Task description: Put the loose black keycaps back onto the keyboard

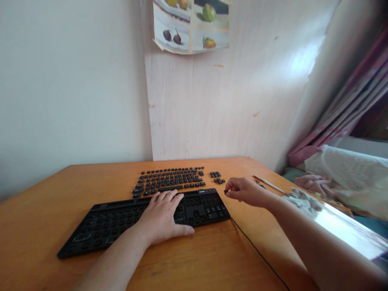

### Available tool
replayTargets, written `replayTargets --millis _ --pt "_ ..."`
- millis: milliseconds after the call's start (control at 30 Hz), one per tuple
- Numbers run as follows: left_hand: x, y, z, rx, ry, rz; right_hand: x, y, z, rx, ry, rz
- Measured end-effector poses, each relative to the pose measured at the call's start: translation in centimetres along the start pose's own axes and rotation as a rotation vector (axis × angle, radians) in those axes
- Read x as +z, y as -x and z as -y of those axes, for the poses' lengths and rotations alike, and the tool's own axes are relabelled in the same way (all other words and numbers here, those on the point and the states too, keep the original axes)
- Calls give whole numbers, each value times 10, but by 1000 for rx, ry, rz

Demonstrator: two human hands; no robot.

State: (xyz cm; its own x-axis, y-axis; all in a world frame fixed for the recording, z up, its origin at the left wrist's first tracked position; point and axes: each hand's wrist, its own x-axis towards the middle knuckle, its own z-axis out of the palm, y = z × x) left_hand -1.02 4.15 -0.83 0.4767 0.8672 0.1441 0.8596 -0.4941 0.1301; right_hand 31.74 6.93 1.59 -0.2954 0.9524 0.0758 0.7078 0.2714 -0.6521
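Right hand (242, 190) pinching black keycap (226, 192) at its fingertips, just off the rear right corner of the keyboard (191, 211). Left hand (160, 214) flat across keyboard, fingers slightly spread, thumb past front edge.

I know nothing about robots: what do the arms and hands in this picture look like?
They are a person's, not a machine's. The left hand and right hand are bare, with no glove, ring or watch visible. The left forearm and right forearm taper toward the wrists, with no sleeve, cable or marking that I can make out.
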Motion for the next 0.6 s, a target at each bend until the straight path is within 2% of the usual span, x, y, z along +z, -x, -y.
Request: replayTargets --millis 133,267,433,600 --pt "1 0 0 1 -1 -21 5 -15 26 -107 18 61" --pt "0 0 -1 -4 -3 -26 25 -27 38 -144 -36 93" --pt "-3 1 -4 -15 -3 -9 48 -25 37 -124 -55 179" --pt "-2 1 -5 -17 5 -15 50 -21 30 -97 -105 197"
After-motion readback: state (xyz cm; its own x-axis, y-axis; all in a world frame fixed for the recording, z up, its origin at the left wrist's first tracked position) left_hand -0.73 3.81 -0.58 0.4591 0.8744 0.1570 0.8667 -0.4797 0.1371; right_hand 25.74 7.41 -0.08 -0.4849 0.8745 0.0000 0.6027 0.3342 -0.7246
